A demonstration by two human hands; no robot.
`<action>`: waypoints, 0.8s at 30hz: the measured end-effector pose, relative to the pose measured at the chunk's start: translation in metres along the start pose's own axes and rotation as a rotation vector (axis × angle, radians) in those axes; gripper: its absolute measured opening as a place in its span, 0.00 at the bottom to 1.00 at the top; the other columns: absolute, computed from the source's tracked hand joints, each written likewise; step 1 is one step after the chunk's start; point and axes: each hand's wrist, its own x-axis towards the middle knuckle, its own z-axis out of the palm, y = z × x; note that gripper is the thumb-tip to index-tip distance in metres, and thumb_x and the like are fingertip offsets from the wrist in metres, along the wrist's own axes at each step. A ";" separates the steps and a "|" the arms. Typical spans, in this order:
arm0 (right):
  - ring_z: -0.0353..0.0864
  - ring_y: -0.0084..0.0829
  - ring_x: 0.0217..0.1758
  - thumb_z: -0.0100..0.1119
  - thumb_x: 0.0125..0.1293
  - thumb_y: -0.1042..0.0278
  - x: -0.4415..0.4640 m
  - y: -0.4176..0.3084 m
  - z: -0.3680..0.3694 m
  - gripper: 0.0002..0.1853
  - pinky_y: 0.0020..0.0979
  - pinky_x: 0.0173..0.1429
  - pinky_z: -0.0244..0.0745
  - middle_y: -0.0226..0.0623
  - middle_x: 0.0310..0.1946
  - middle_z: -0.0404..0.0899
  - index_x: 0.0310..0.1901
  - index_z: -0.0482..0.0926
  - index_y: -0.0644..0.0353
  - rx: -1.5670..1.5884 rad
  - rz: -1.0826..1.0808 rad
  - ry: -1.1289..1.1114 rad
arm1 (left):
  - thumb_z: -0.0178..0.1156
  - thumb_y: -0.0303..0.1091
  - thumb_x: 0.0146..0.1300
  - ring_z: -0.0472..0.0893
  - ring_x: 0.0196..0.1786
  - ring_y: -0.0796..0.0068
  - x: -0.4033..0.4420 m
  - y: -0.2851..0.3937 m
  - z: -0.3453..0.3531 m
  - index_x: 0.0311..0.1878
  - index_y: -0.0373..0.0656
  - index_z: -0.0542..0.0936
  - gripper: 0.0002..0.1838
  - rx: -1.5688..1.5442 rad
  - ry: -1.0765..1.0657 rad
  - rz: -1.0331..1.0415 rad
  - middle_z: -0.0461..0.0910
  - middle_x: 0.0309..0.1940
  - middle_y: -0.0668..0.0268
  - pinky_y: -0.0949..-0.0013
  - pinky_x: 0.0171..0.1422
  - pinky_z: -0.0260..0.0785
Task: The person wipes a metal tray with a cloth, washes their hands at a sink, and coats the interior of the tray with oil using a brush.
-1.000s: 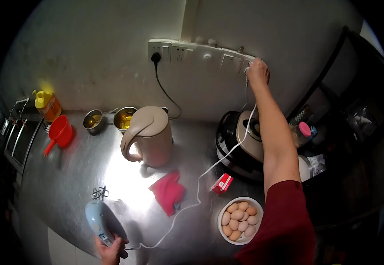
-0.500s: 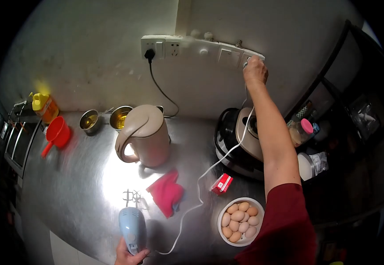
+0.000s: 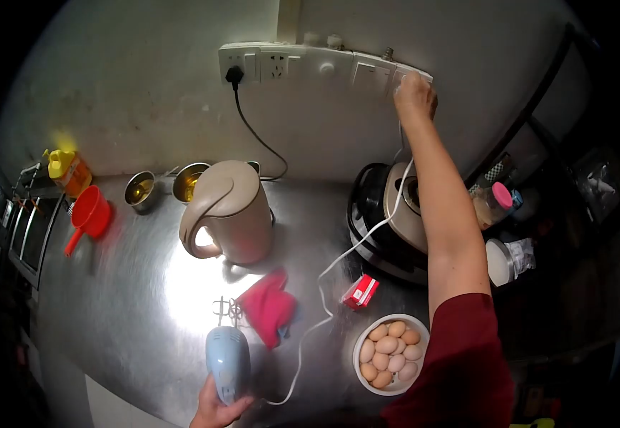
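On my steel counter (image 3: 131, 285), the electric cooker (image 3: 404, 232) stands below the right part of the wall socket panel (image 3: 310, 65), perhaps to be near power, with the beige kettle (image 3: 235, 214) to its left. A white bowl (image 3: 357, 360) gathers the eggs (image 3: 387, 344), likely so none roll. My left hand (image 3: 217, 406) is wrapped around the blue hand mixer (image 3: 228, 357) at the counter's front, seemingly to steady it. My right hand (image 3: 415, 100) is bunched at the panel's right end; what its fingers clamp, I cannot tell. The white cord (image 3: 310, 330) lies slack, leaving spare length.

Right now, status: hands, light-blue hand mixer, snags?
Left hand holding mixer. Right hand at right end of white socket strip. Possible snags: white cord across steel counter, crumpled pink cloth near metal beaters.
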 end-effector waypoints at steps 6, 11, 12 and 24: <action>0.80 0.48 0.42 0.51 0.63 0.66 0.004 0.006 0.001 0.08 0.45 0.44 0.76 0.44 0.39 0.80 0.39 0.76 0.58 0.021 -0.121 0.073 | 0.74 0.31 0.44 0.75 0.25 0.80 -0.002 0.011 -0.002 0.53 0.36 0.65 0.34 -0.035 -0.025 -0.137 0.76 0.25 0.65 0.75 0.29 0.69; 0.79 0.49 0.43 0.55 0.62 0.59 -0.001 0.007 -0.004 0.12 0.44 0.45 0.75 0.45 0.39 0.79 0.41 0.75 0.58 0.125 -0.077 0.103 | 0.75 0.33 0.44 0.77 0.34 0.78 -0.013 0.000 -0.002 0.54 0.36 0.67 0.35 0.120 -0.010 0.127 0.78 0.33 0.65 0.73 0.39 0.71; 0.79 0.49 0.43 0.57 0.61 0.56 -0.004 0.005 -0.011 0.14 0.43 0.45 0.74 0.44 0.39 0.79 0.43 0.75 0.57 0.107 -0.032 0.080 | 0.75 0.34 0.44 0.77 0.38 0.77 -0.018 0.011 -0.003 0.54 0.35 0.68 0.35 0.023 -0.038 0.001 0.78 0.36 0.65 0.71 0.44 0.70; 0.78 0.34 0.34 0.62 0.55 0.78 -0.180 -0.028 -0.198 0.06 0.29 0.38 0.72 0.39 0.34 0.77 0.36 0.78 0.63 0.758 -0.360 -0.106 | 0.68 0.37 0.53 0.77 0.33 0.54 -0.030 0.015 0.013 0.48 0.37 0.68 0.24 0.394 -0.199 0.045 0.76 0.35 0.51 0.61 0.39 0.69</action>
